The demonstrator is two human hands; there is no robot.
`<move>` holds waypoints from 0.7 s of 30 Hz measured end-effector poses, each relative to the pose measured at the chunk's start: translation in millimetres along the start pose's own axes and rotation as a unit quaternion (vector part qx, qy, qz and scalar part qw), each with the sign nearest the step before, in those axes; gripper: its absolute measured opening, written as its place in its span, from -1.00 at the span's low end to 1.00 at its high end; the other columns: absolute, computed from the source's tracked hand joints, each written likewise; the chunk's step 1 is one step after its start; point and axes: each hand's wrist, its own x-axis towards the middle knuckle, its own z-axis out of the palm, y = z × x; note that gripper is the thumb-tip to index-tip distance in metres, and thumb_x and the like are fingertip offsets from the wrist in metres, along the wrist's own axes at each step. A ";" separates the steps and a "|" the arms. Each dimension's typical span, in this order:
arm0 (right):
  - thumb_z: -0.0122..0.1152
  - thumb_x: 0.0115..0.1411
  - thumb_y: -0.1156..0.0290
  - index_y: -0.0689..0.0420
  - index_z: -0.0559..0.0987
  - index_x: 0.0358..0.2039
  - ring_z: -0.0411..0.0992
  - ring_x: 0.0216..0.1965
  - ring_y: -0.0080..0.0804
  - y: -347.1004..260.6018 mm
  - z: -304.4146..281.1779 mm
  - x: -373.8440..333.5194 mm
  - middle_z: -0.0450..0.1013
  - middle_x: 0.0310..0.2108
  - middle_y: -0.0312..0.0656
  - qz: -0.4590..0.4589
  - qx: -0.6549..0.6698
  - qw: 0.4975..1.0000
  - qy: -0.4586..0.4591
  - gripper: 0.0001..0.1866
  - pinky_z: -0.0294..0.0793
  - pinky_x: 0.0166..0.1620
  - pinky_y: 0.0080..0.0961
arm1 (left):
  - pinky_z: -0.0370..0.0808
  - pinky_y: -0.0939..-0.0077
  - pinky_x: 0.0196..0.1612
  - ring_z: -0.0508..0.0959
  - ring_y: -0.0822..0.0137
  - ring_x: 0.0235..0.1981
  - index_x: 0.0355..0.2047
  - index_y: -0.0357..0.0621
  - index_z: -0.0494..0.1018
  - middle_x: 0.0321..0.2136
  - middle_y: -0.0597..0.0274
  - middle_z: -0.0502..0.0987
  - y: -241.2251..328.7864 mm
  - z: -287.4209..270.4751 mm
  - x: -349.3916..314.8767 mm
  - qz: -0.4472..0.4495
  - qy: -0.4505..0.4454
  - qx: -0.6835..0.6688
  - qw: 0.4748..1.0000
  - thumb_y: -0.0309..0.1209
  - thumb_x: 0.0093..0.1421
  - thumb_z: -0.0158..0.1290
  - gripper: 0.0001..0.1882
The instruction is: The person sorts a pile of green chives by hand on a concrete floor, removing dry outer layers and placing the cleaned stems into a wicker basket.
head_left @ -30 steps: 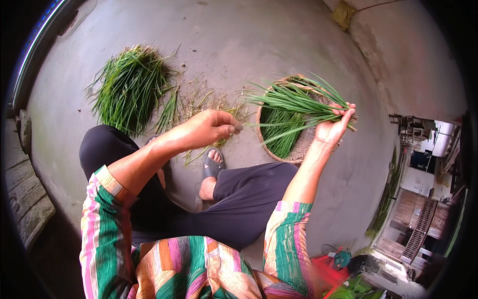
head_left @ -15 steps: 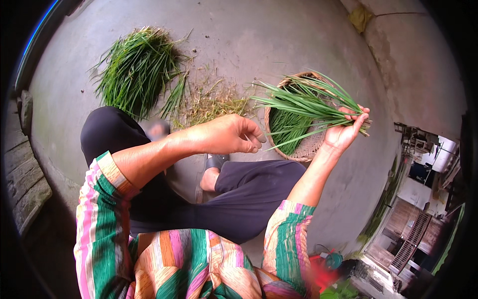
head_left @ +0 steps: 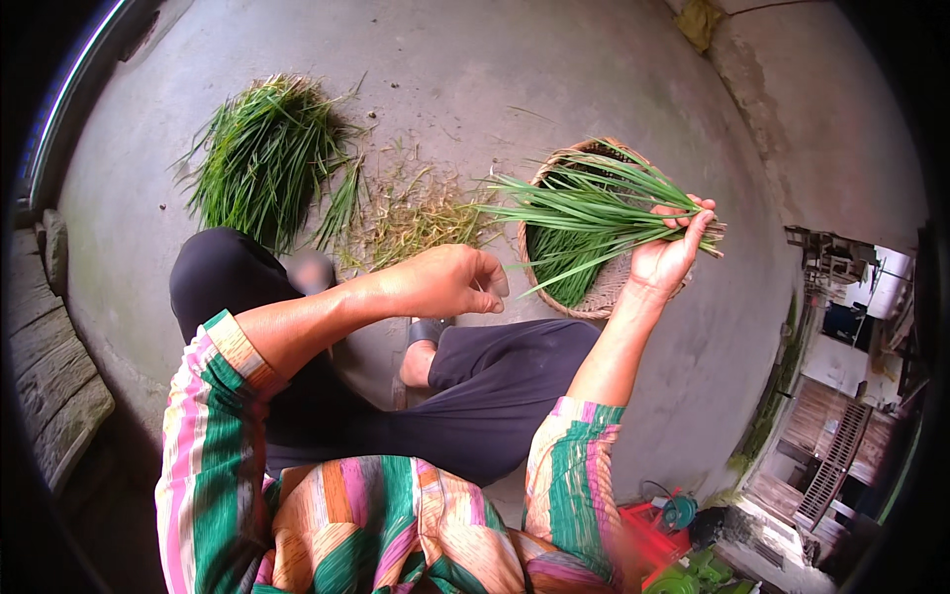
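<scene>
My right hand (head_left: 668, 247) is closed round the cut ends of a bunch of long, flat-leaved chives (head_left: 604, 210). The leaves fan out leftward over a round wicker basket (head_left: 606, 297), which has more green chives lying inside it. Left of the leaf tips is my left hand (head_left: 445, 280), its fingers curled in toward the thumb. Whatever may be between those fingertips is too small to make out. A big heap of chives (head_left: 262, 158) lies on the floor at the far left, with a small loose bundle (head_left: 343, 206) beside it.
Yellowish trimmings (head_left: 421, 213) are scattered on the grey concrete floor (head_left: 465, 69) between heap and basket. My bent legs in dark trousers (head_left: 426, 421) are just below the hands. Stone slabs (head_left: 59, 366) line the left edge; a red object (head_left: 653, 535) stands at lower right.
The curled fingers of my left hand have drawn closer to the thumb, and that hand is slightly further left. My right hand still holds the bunch, a little further left. The view has shifted slightly.
</scene>
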 end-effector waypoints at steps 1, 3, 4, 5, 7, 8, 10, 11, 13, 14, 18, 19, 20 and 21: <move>0.08 0.19 0.32 0.06 0.46 -0.21 0.22 -0.45 -0.69 -0.8 0.9 -0.5 0.37 -0.32 -0.40 -0.001 0.000 1.000 0.006 -0.82 0.32 -0.35 -0.73 | 0.46 0.44 -0.29 0.55 0.31 -0.40 -0.30 -0.23 0.48 -0.45 0.16 0.56 1.3 0.2 0.9 0.003 0.014 0.012 1.000 -0.33 0.02 0.14 -0.73; 0.08 0.19 0.32 0.06 0.46 -0.21 0.22 -0.45 -0.69 -2.3 -4.0 2.0 0.38 -0.32 -0.40 -0.001 -0.009 1.000 -0.013 -0.82 0.33 -0.35 -0.73 | 0.46 0.43 -0.29 0.55 0.27 -0.40 -0.29 -0.21 0.48 -0.46 0.16 0.56 5.0 -0.2 1.1 0.007 0.020 0.044 0.999 -0.32 0.02 0.14 -0.72; 0.08 0.19 0.32 0.06 0.46 -0.22 0.22 -0.45 -0.69 -2.4 -4.0 2.3 0.38 -0.32 -0.40 -0.001 -0.014 1.000 -0.022 -0.82 0.33 -0.35 -0.73 | 0.46 0.42 -0.30 0.56 0.26 -0.41 -0.29 -0.20 0.48 -0.47 0.16 0.56 6.8 -0.3 0.5 0.009 0.024 0.060 0.998 -0.31 0.02 0.14 -0.72; 0.09 0.18 0.31 0.06 0.46 -0.22 0.23 -0.46 -0.70 -2.4 -3.3 2.2 0.37 -0.32 -0.40 -0.001 -0.015 1.000 -0.020 -0.82 0.34 -0.36 -0.75 | 0.45 0.42 -0.30 0.56 0.25 -0.41 -0.29 -0.19 0.49 -0.47 0.16 0.56 8.0 -0.3 0.2 0.008 0.013 0.069 0.998 -0.30 0.01 0.13 -0.72; 0.12 0.16 0.30 0.05 0.46 -0.24 0.24 -0.48 -0.71 -0.4 -0.5 0.6 0.37 -0.33 -0.40 -0.001 -0.017 1.000 -0.015 -0.82 0.36 -0.38 -0.78 | 0.45 0.41 -0.29 0.56 0.25 -0.41 -0.29 -0.17 0.50 -0.47 0.17 0.56 9.1 0.1 -0.6 0.006 -0.007 0.085 0.996 -0.29 0.01 0.13 -0.72; 0.12 0.16 0.30 0.04 0.46 -0.23 0.24 -0.48 -0.70 0.9 0.6 -0.5 0.37 -0.33 -0.40 0.003 -0.013 1.000 -0.015 -0.82 0.36 -0.38 -0.78 | 0.45 0.41 -0.30 0.56 0.25 -0.42 -0.29 -0.15 0.51 -0.48 0.17 0.56 9.1 0.8 -1.0 0.014 -0.008 0.085 0.996 -0.29 0.01 0.13 -0.73; 0.12 0.16 0.31 0.04 0.46 -0.23 0.24 -0.47 -0.70 2.8 2.8 -2.1 0.37 -0.33 -0.40 0.011 -0.004 1.000 -0.018 -0.82 0.36 -0.38 -0.77 | 0.45 0.42 -0.30 0.56 0.25 -0.44 -0.31 -0.13 0.52 -0.50 0.18 0.56 10.0 2.3 -1.5 0.030 -0.008 0.084 0.996 -0.29 0.01 0.12 -0.75; 0.11 0.17 0.31 0.05 0.46 -0.23 0.23 -0.47 -0.70 2.6 2.7 -2.1 0.37 -0.32 -0.40 0.013 -0.003 1.000 -0.018 -0.82 0.35 -0.37 -0.76 | 0.45 0.45 -0.33 0.55 0.31 -0.47 -0.31 -0.14 0.52 -0.53 0.20 0.56 9.9 3.3 -1.3 0.036 -0.004 0.081 0.996 -0.30 0.03 0.11 -0.76; 0.07 0.19 0.31 0.06 0.45 -0.22 0.23 -0.45 -0.69 1.4 1.8 -1.6 0.37 -0.32 -0.40 0.017 0.000 1.000 -0.020 -0.82 0.33 -0.35 -0.72 | 0.44 0.53 -0.39 0.54 0.44 -0.52 -0.33 -0.16 0.52 -0.58 0.24 0.55 9.3 5.1 -0.1 0.051 0.004 0.076 0.996 -0.33 0.06 0.10 -0.80; 0.07 0.19 0.31 0.06 0.45 -0.22 0.23 -0.45 -0.69 1.2 2.4 -1.7 0.37 -0.31 -0.40 0.014 -0.004 1.000 -0.015 -0.82 0.34 -0.36 -0.72 | 0.44 0.53 -0.39 0.54 0.43 -0.53 -0.34 -0.15 0.52 -0.58 0.24 0.55 10.8 5.3 0.1 0.046 0.009 0.080 0.996 -0.33 0.06 0.10 -0.81; 0.07 0.20 0.31 0.05 0.44 -0.20 0.23 -0.45 -0.70 5.6 2.2 -4.7 0.36 -0.30 -0.39 0.002 -0.032 0.999 -0.010 -0.82 0.34 -0.37 -0.74 | 0.44 0.51 -0.40 0.54 0.39 -0.54 -0.39 -0.14 0.52 -0.60 0.21 0.53 10.6 5.0 -4.1 0.007 0.022 0.105 0.994 -0.32 0.03 0.08 -0.82; 0.07 0.20 0.31 0.05 0.43 -0.20 0.24 -0.45 -0.70 5.2 4.2 -3.6 0.36 -0.30 -0.39 -0.006 -0.045 0.999 -0.020 -0.82 0.34 -0.37 -0.75 | 0.43 0.50 -0.41 0.53 0.37 -0.55 -0.40 -0.13 0.51 -0.61 0.21 0.53 10.8 4.2 -3.0 0.000 0.026 0.114 0.993 -0.31 0.03 0.07 -0.81; 0.07 0.20 0.32 0.05 0.44 -0.20 0.24 -0.45 -0.71 4.6 6.6 -5.2 0.36 -0.30 -0.39 -0.010 -0.057 0.998 0.000 -0.82 0.35 -0.37 -0.77 | 0.45 0.34 -0.34 0.55 0.17 -0.47 -0.42 -0.10 0.51 -0.56 0.11 0.54 11.4 4.1 -2.4 -0.008 0.039 0.129 0.991 -0.28 -0.02 0.04 -0.79; 0.05 0.22 0.29 0.03 0.43 -0.21 0.20 -0.48 -0.71 4.4 10.3 -6.3 0.35 -0.34 -0.43 -0.019 -0.070 0.997 0.020 -0.84 0.31 -0.38 -0.76 | 0.46 0.32 -0.32 0.54 0.14 -0.46 -0.40 -0.10 0.51 -0.56 0.10 0.54 9.5 3.9 -1.4 -0.012 0.047 0.138 0.989 -0.27 -0.02 0.03 -0.78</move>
